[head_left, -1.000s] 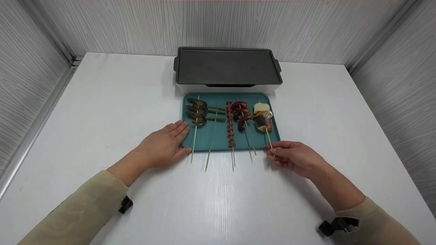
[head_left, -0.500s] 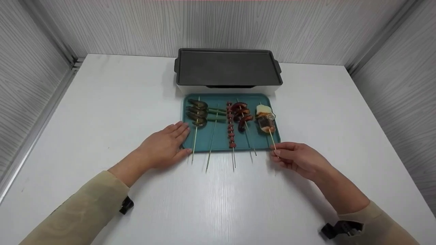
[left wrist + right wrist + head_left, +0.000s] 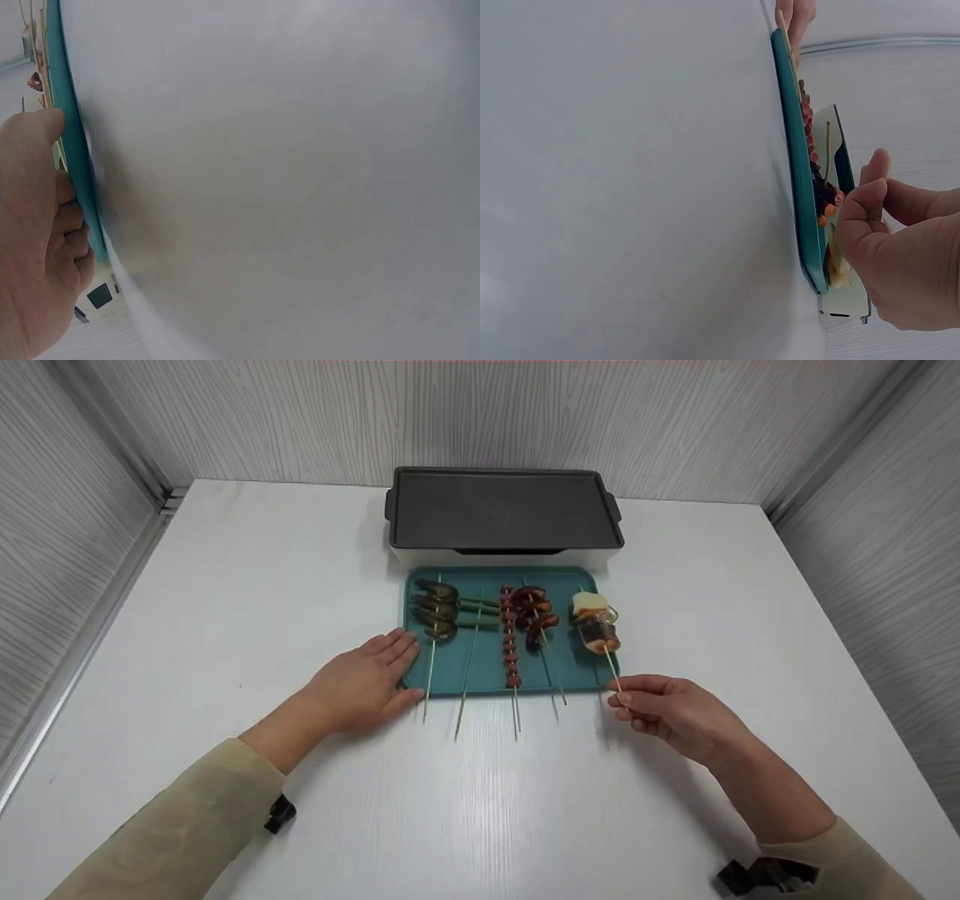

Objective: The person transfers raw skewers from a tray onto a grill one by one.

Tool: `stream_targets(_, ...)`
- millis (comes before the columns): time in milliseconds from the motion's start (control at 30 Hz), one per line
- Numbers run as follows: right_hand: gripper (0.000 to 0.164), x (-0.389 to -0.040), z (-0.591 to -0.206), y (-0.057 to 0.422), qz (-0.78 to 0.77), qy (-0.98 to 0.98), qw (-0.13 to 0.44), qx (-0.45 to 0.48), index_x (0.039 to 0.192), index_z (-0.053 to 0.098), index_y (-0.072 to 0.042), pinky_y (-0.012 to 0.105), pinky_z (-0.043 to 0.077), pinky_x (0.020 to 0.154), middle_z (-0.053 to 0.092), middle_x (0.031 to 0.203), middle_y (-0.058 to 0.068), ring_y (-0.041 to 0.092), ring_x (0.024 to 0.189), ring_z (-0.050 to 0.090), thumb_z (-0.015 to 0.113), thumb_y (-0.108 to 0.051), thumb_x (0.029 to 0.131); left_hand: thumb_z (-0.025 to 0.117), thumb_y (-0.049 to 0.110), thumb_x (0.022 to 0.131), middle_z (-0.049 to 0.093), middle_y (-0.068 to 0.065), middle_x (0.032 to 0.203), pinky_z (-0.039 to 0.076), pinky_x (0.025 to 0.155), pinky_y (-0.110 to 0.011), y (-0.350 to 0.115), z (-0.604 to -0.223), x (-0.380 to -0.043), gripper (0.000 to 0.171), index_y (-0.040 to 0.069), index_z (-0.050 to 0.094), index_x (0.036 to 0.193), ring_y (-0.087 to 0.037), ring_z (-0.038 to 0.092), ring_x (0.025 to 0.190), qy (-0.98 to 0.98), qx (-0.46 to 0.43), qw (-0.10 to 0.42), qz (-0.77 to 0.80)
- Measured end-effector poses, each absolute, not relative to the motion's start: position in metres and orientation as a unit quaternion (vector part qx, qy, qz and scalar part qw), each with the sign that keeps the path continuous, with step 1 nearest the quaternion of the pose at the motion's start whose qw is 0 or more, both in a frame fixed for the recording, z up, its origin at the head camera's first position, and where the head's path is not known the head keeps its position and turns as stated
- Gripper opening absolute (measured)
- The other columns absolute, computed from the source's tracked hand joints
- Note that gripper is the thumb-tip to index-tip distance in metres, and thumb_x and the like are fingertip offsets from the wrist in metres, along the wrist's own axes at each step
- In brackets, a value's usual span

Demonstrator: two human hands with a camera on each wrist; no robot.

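My right hand (image 3: 679, 716) pinches the stick end of a skewer (image 3: 598, 626) with pale, brown and orange food pieces, held over the right side of a teal tray (image 3: 489, 666). At the tray's left edge rests my left hand (image 3: 356, 686), fingers extended; its thumb touches the near left corner. Shrimp-like grey-brown pieces on a skewer (image 3: 436, 611) lie nearest that hand. Beside them is a skewer of green stalks (image 3: 480, 624), then a skewer of small red pieces (image 3: 509, 637), and one of dark red curled pieces (image 3: 535, 615). In the right wrist view, the fingers mostly hide the held stick.
Directly behind the tray stands a white grill with a flat black griddle plate (image 3: 506, 510). Several stick ends stick out over the tray's near rim. The white table (image 3: 480, 810) is bounded by pale wood-grain panels (image 3: 480, 412) at the back and sides.
My right hand has moved a little to the right with the held skewer, drawing it away from the dark red curled pieces. The left hand stays at the tray's edge.
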State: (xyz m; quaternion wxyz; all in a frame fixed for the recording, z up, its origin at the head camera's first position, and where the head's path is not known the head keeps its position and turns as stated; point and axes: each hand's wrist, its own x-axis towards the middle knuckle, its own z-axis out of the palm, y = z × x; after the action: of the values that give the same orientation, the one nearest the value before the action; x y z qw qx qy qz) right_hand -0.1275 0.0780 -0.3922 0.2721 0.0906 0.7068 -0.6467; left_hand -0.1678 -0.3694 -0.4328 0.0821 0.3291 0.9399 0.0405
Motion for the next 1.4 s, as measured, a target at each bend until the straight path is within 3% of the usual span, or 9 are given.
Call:
stream_targets(333,0.050,-0.120,-0.372,0.088,-0.648,0.720,0.239,0.074,0.146,0.056,0.004,0.025,0.057,0.087,0.073,0.119,0.007,0.015,0.100,0.070,0.071,-0.020,0.105,0.040,0.051,0.113,0.027,-0.023,0.171,0.022,0.130,-0.049,-0.371,-0.430,-0.166,0.077,-0.007,0.031,0.163,-0.038,0.020,0.160,0.941,0.327,0.083,0.038)
stream_targets(633,0.027,-0.130,-0.347,0.091,-0.673,0.712,0.193,0.057,0.130,0.071,-0.009,0.025,0.056,0.088,0.071,0.119,0.004,0.014,0.098,0.068,0.072,-0.018,0.104,0.038,0.051,0.113,0.026,-0.023,0.171,0.022,0.130,-0.049,-0.372,-0.429,-0.166,0.077,-0.007,0.031,0.163,-0.037,0.021,0.160,0.940,0.327,0.085,0.035)
stream_targets(1000,0.020,-0.179,-0.333,0.076,-0.721,0.672,0.163,0.049,0.121,0.077,-0.010,0.023,0.055,0.083,0.074,0.108,0.002,0.013,0.091,0.066,0.074,-0.013,0.102,0.038,0.051,0.113,0.025,-0.022,0.172,0.021,0.130,-0.047,-0.368,-0.430,-0.167,0.077,-0.007,0.029,0.163,-0.036,0.019,0.161,0.939,0.328,0.093,0.031)
stream_targets(1400,0.018,-0.242,-0.334,0.066,-0.724,0.664,0.172,0.077,0.120,0.074,-0.005,0.024,0.050,0.073,0.073,0.107,0.005,0.013,0.088,0.066,0.071,-0.008,0.102,0.036,0.053,0.113,0.024,-0.020,0.172,0.021,0.130,-0.047,-0.368,-0.432,-0.169,0.077,-0.005,0.029,0.164,-0.036,0.019,0.161,0.941,0.321,0.099,0.033)
